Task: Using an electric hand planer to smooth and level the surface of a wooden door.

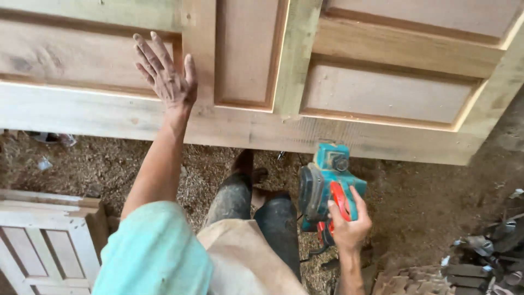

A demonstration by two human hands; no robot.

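1. The door [256, 131] is pale, raw wood, its panels a warmer pinkish tan with light yellow edges along the mouldings.
2. The planer [322, 186] is teal with a grey side housing, an orange-red handle grip and a black cord.
3. The sleeve [155, 254] is light turquoise; the apron [245, 257] below it is beige.
4. The trousers [256, 210] are dark grey, dusted pale at the knees.
5. The floor [426, 202] is brown, speckled with straw-coloured shavings.
6. A smaller door [41, 240] at lower left is whitish wood with a brown edge.
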